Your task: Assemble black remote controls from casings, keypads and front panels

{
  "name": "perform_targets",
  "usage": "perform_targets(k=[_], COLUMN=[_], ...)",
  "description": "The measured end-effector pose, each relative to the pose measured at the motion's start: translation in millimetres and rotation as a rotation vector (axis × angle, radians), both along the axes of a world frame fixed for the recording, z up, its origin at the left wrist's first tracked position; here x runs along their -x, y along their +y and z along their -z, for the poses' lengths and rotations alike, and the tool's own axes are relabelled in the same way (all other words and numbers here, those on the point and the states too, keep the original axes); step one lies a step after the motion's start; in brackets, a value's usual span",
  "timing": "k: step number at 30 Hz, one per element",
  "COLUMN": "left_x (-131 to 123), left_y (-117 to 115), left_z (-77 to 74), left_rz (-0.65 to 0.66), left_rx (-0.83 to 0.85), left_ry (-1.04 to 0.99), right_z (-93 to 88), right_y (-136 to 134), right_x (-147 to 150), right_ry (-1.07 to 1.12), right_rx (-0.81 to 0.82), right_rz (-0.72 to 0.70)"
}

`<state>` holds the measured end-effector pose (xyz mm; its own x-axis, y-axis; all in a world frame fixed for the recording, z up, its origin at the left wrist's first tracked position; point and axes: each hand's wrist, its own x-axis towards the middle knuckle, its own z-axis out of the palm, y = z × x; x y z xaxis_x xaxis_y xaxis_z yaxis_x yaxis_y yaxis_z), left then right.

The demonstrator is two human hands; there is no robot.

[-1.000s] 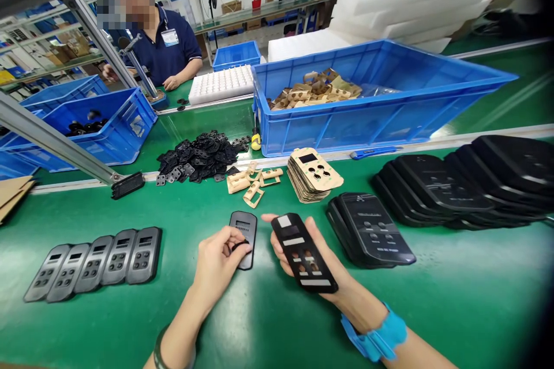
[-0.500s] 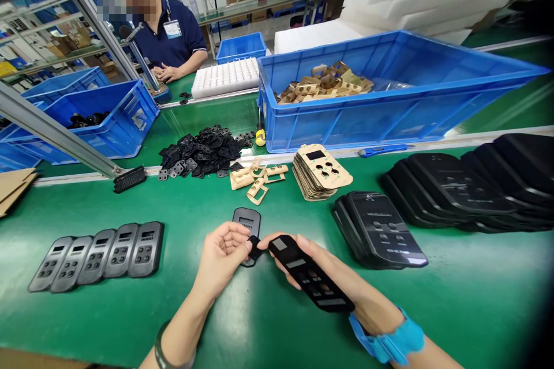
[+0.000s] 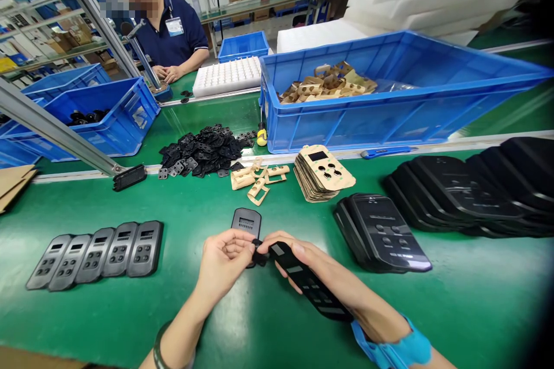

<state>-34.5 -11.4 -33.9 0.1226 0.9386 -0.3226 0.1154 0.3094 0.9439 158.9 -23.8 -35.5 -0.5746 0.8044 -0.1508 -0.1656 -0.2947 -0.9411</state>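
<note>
My right hand (image 3: pixel 311 268) grips a long black front panel (image 3: pixel 309 288) with cut-outs, tilted toward me above the green belt (image 3: pixel 268 323). My left hand (image 3: pixel 225 259) pinches a small black rubber piece (image 3: pixel 258 253) against the panel's top end. Just behind my fingers a grey remote housing (image 3: pixel 246 222) lies flat on the belt.
A row of grey housings (image 3: pixel 99 251) lies at left. Black panel stacks (image 3: pixel 383 233) and black covers (image 3: pixel 476 190) sit at right. Tan film sheets (image 3: pixel 322 170), tan scraps (image 3: pixel 257 179) and black rubber pads (image 3: pixel 203 150) lie behind. Blue bins (image 3: pixel 389 121) and a seated co-worker (image 3: pixel 168 34) are beyond.
My left hand lifted off the grey housing with the small black piece and met the panel's top. My right hand tilted the panel lower and toward me.
</note>
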Motion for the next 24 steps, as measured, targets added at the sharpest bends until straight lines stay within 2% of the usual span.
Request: perform_targets(k=[8, 15, 18, 20, 22, 24], left_x=[5.2, 5.1, 17.7, 31.0, 42.4, 46.6], left_y=[3.3, 3.2, 8.4, 15.4, 22.2, 25.5], left_z=[1.1, 0.9, 2.5, 2.0, 0.2, -2.1], left_rz=[0.059, 0.085, 0.057, -0.049, -0.194, -0.26], left_rx=[0.008, -0.188, -0.373, -0.535, -0.626, -0.65], left_ry=[-0.033, 0.156, 0.427, 0.75, 1.067, 1.183], right_z=[-1.3, -2.8, -1.7, -0.9, -0.6, -0.3], right_y=[0.1, 0.5, -0.3, -0.4, -0.2, 0.1], right_x=[0.0, 3.6, 2.9, 1.1, -0.5, -0.9], right_ry=[0.021, -0.014, -0.009, -0.01, -0.023, -0.04], right_rx=[-0.016, -0.035, -0.022, 0.002, 0.026, 0.04], right_rz=[0.006, -0.027, -0.016, 0.0, 0.018, 0.046])
